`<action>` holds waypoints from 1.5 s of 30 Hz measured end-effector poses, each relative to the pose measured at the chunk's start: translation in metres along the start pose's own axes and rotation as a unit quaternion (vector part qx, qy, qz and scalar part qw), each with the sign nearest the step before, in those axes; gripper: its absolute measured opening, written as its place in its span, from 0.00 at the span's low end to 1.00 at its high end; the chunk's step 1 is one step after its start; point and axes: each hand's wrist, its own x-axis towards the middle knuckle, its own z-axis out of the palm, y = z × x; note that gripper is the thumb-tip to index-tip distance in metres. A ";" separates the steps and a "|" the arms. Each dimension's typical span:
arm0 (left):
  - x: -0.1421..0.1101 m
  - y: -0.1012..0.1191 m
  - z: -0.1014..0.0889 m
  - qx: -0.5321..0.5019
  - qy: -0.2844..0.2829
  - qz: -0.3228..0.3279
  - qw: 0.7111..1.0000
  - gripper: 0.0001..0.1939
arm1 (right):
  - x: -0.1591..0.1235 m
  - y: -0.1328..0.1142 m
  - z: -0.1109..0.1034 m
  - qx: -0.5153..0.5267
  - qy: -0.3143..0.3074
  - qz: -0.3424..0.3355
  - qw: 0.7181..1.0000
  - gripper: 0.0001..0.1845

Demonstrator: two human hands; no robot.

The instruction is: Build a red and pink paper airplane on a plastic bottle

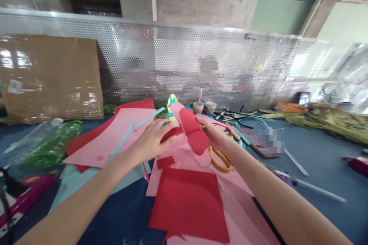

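Note:
In my right hand (211,132) is a wing-shaped paper cutout (195,130), red rounded pieces layered over pink. Its thumb and fingers are closed on the upper right edge. My left hand (158,138) curls over a small dark red paper piece (171,133) just left of the cutout, thumb below and fingers above. Beneath both hands lies pink paper (153,185), with a red sheet (189,203) and a small red scrap (166,162) on top. A yellow loop (220,159), looking like a scissor handle, sits under my right wrist.
Pink sheets (112,138) with light blue strips lie left, beside plastic bottles (54,145) and a purple tool (31,191). Behind are a yellow-and-teal cutout (172,103) and paper cups (211,106). Rightward lie a phone (263,143), glue sticks (313,189) and dried husks (336,122).

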 end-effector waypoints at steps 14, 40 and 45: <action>0.000 -0.013 -0.003 -0.024 -0.146 -0.137 0.980 0.36 | -0.001 0.000 0.002 -0.049 0.014 0.096 0.994 0.18; 0.001 -0.002 -0.007 0.147 -0.097 -0.059 0.983 0.24 | 0.006 -0.031 -0.089 -0.439 0.320 -0.094 0.834 0.07; 0.000 0.055 -0.008 0.135 -0.072 -0.056 0.987 0.11 | 0.001 -0.031 -0.088 -0.527 0.308 -0.068 0.789 0.08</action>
